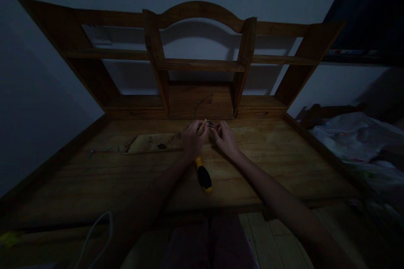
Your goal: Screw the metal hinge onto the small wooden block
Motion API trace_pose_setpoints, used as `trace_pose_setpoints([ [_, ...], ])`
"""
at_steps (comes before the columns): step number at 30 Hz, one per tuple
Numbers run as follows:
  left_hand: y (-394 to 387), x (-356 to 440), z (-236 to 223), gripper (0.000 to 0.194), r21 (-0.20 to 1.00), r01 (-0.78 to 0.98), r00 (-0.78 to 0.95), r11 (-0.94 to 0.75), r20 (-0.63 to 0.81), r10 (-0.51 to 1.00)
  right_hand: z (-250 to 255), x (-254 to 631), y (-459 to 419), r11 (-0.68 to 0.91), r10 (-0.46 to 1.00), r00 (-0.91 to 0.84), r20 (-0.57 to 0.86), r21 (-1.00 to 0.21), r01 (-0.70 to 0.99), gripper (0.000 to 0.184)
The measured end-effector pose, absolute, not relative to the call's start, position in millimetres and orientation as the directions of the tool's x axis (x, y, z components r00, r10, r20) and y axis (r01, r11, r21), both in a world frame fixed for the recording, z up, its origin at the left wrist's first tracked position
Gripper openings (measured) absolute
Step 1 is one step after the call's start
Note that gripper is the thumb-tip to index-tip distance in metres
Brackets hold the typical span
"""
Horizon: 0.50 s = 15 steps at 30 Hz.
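My left hand point(193, 138) and my right hand point(224, 137) meet over a wooden desk point(271, 168), fingers pinched together. The left hand grips a small pale wooden piece point(202, 125). The right hand's fingertips pinch a tiny dark metal part point(211, 125) against it; I cannot make out what it is. A yellow and black screwdriver point(203, 175) lies on the desk just below my left wrist. A long flat wooden board point(158, 141) lies across the desk under both hands.
A wooden hutch with shelves point(198, 65) rises at the back of the desk. Small screws or nails point(104, 149) lie left of the board. A white cable point(94, 231) hangs at the lower left. Crumpled fabric point(353, 138) lies at the right.
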<state>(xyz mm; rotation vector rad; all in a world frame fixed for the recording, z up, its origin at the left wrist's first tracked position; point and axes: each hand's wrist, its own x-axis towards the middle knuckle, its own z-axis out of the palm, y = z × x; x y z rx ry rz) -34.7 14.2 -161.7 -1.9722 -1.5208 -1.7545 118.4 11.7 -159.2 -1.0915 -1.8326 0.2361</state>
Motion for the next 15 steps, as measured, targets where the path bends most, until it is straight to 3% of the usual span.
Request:
trace_pose_setpoints([
  [6, 11.8, -33.9, -161.5, 0.010, 0.523, 0.683, -0.149, -0.510, 0.783, 0.604, -159.5, 118.4, 11.7, 0.570, 0.784, -0.165, 0.599, -0.589, 0.572, 0.034],
  [11, 12.4, -34.1, -161.4, 0.012, 0.517, 0.690, -0.147, -0.507, 0.785, 0.602, -158.2, 118.1, 10.3, 0.563, 0.782, -0.131, 0.610, -0.599, 0.570, 0.024],
  [15, 12.4, -33.8, -160.5, 0.010, 0.524, 0.700, -0.157, -0.485, 0.775, 0.612, -157.2, 118.4, 8.7, 0.530, 0.803, -0.106, 0.586, -0.622, 0.575, 0.029],
])
